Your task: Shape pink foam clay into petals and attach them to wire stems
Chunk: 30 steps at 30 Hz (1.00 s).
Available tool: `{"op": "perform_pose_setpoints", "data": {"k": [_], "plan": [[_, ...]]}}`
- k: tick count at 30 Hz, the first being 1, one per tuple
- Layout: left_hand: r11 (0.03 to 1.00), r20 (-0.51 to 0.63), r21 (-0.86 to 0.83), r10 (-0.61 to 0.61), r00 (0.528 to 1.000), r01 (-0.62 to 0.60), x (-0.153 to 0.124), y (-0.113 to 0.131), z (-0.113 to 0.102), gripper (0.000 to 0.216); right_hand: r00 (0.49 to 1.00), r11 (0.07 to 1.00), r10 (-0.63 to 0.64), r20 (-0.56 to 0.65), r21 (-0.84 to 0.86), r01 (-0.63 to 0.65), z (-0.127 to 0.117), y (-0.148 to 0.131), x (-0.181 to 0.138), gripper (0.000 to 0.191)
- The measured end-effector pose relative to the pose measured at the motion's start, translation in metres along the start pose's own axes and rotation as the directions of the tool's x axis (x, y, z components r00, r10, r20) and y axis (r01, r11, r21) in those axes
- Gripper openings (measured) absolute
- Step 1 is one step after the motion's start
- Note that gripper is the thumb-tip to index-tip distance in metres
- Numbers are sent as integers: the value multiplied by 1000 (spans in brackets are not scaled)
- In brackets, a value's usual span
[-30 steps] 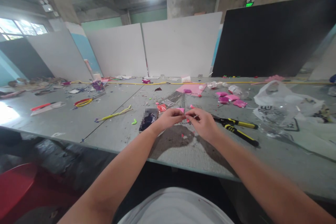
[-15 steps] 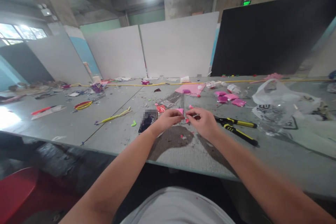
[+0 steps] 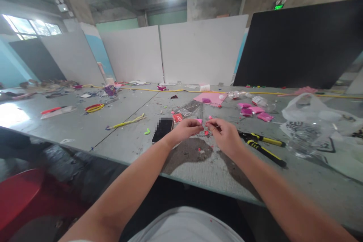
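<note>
My left hand [image 3: 188, 129] is over the grey table, thumb and fingers pinched together; whatever they hold is too small to make out. Close to its right, my right hand [image 3: 225, 134] is also closed in a pinch. A thin stick or wire [image 3: 216, 126] shows at its fingers, with a small pinkish-red lump [image 3: 208, 124] by the fingertips. Soft red bits [image 3: 206, 133] lie under the hands, and a pink piece [image 3: 200, 121] is just behind the left fingers. A red packet [image 3: 177, 117] and a phone [image 3: 162, 133] lie left of my left hand.
Bolt-cutter-like pliers [image 3: 266, 140] with yellow-black handles lie right of my right hand. Beyond them stands a white plastic bag [image 3: 300, 111]. Pink packets [image 3: 256, 109], a pink sheet [image 3: 217, 97] and thin wires [image 3: 191, 106] lie behind. A yellow twisted strand [image 3: 127, 121] is left.
The whole view has shifted, so things appear farther right. Both hands stay pinched close together. A thin stick or wire at the right fingers now shows more clearly.
</note>
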<state>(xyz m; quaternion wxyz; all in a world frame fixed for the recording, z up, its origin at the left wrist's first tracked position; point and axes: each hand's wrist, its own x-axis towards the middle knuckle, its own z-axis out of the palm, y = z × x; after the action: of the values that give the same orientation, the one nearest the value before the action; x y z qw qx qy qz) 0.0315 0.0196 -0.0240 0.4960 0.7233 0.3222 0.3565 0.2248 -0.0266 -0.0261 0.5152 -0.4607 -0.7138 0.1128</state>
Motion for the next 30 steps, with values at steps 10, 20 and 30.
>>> {"op": "perform_pose_setpoints", "data": {"k": [10,20,30], "plan": [[999,30,44,-5,1000,3,0,1,1,36,999,999,48,-20,8,-48,1,10,-2,21],[994,-143,109,36,989,-20,2,3,-27,32,997,997,78,-16,-1,-78,-4,7,4,23],[745,-319,636,14,948,203,-85,-18,-125,59,973,978,209,-100,27,-207,-11,22,19,28]]}}
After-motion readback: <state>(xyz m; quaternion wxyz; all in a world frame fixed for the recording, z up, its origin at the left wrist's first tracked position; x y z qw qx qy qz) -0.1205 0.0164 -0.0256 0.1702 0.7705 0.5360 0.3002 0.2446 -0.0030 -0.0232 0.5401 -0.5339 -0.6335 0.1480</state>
